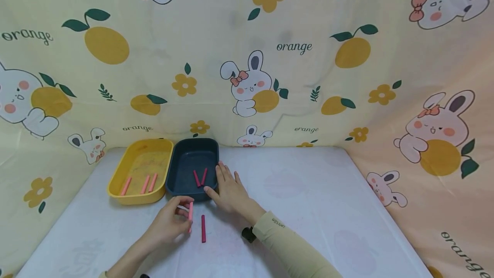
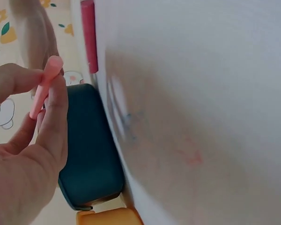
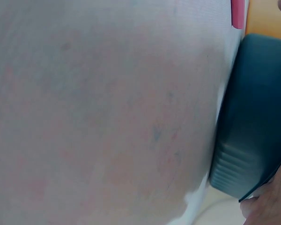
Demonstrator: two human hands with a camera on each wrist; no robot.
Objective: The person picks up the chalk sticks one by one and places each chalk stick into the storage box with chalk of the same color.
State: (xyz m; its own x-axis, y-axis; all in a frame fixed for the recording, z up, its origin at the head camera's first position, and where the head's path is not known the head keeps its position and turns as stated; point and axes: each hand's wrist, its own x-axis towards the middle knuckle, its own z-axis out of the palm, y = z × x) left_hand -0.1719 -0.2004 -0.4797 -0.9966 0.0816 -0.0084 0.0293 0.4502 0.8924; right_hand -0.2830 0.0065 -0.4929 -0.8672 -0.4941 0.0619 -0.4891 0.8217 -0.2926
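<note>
My left hand (image 1: 170,223) pinches a light pink stick (image 1: 191,216) between thumb and fingers, just in front of the dark blue tray (image 1: 216,153). In the left wrist view the same stick (image 2: 45,89) tilts between the fingertips. My right hand (image 1: 233,190) rests against the tray's right side with fingers straight, its thumb by the near right corner. Two dark red sticks (image 1: 203,176) lie inside this tray. Another dark red stick (image 1: 203,228) lies on the table between the hands. Whether the sticks are chalk, crayon or something else, I cannot tell.
A yellow tray (image 1: 112,188) holding several light pink sticks (image 1: 145,184) stands against the blue tray's left side. Both trays sit on a white-covered table (image 1: 301,209). Behind and beside it hangs a patterned cloth (image 1: 208,33).
</note>
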